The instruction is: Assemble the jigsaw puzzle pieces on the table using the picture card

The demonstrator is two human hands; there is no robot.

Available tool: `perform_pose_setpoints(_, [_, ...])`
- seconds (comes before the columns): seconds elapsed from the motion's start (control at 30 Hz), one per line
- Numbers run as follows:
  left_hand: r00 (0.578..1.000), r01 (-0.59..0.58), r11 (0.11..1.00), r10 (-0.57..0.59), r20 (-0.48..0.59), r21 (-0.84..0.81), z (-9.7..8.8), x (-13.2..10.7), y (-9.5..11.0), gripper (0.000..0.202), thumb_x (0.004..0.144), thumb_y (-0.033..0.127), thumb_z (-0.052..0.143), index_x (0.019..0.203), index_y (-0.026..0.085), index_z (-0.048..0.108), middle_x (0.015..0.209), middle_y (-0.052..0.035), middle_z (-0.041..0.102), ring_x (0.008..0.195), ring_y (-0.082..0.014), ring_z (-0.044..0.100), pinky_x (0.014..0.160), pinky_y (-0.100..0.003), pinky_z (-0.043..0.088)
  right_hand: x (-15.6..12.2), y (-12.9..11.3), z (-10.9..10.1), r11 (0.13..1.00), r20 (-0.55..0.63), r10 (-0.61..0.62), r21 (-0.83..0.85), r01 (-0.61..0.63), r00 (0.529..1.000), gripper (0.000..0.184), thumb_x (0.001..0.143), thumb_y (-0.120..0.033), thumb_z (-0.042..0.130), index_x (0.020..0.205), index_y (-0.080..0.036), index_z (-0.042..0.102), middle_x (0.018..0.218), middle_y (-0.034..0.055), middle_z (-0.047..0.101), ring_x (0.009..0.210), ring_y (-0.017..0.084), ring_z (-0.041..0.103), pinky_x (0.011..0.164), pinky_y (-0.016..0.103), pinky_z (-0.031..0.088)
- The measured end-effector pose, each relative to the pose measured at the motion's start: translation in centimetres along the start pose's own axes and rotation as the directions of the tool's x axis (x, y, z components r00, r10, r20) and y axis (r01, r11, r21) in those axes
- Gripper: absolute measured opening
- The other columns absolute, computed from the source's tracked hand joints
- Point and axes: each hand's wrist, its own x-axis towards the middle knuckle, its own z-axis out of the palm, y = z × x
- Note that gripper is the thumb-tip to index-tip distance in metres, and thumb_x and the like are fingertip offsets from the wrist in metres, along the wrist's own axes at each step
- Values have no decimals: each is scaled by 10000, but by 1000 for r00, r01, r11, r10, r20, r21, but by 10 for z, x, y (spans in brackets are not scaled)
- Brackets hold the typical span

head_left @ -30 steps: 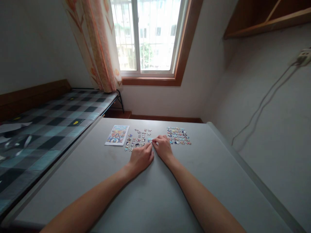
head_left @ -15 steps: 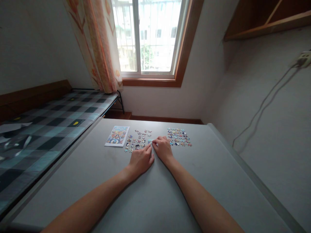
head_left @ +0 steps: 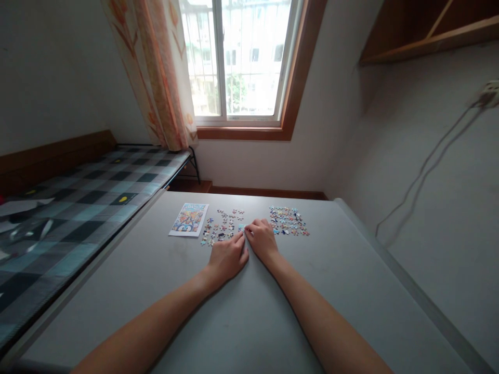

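My left hand [head_left: 228,255] rests on the table with its fingers pressed together, the fingertips at the near edge of a small light-blue group of puzzle pieces [head_left: 241,227]. Against the same group, from the right, my right hand [head_left: 262,239] closes in a pinch on a puzzle piece. The fingers cover most of that piece. Loose jigsaw pieces [head_left: 227,220] are scattered beyond and left of my left hand. A denser spread of pieces [head_left: 288,220] lies to the right of my right hand. Left of all these is the printed picture sheet [head_left: 189,220], lying flat.
The pale grey table [head_left: 187,332] runs from me toward the window wall. A bed with a checked cover [head_left: 78,208] stands along its left side. On the right wall, a cable [head_left: 423,167] hangs from a socket beneath a wooden shelf [head_left: 432,49].
Both hands keep nearly the same place and pose at the small group of pieces. The whole view has shifted very slightly.
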Motion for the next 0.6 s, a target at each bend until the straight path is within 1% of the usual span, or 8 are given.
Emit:
perform_pose_setpoints(0.17, [1000, -2, 1000, 2, -15, -5, 0, 0, 0, 389, 889, 348, 377, 1230, 242, 532, 1350, -28, 500, 884, -181, 643, 736, -290, 496, -1, 0, 1, 999, -8, -46, 16, 46, 999, 180, 875, -252, 528, 796, -221, 687, 851, 40, 618, 884, 189, 467, 812, 309, 323])
perform_pose_setpoints(0.37, [999, 31, 999, -31, 10, -13, -2, 1, -2, 366, 887, 333, 386, 1200, 236, 550, 1353, -56, 490, 895, -181, 636, 761, -293, 485, -2, -1, -2, 997, 25, -83, -3, 83, 996, 190, 882, -250, 514, 796, -224, 681, 842, 43, 600, 863, 181, 461, 801, 295, 336])
perform_pose_setpoints(0.5, [1000, 19, 1000, -19, 1, -9, -1, 3, -2, 372, 885, 342, 378, 1202, 236, 541, 1329, -52, 510, 874, -190, 641, 734, -306, 487, -2, -2, -3, 996, 42, -90, -11, 91, 995, 206, 885, -249, 507, 773, -225, 678, 844, 44, 598, 861, 183, 458, 790, 296, 338])
perform_pose_setpoints(0.6, [1000, 18, 1000, -18, 3, -5, 0, 3, -2, 376, 887, 356, 371, 1196, 227, 541, 1305, -68, 525, 856, -194, 645, 714, -308, 485, -3, -2, -4, 995, 48, -96, -7, 96, 994, 209, 885, -247, 504, 774, -229, 680, 844, 46, 597, 870, 184, 456, 797, 296, 337])
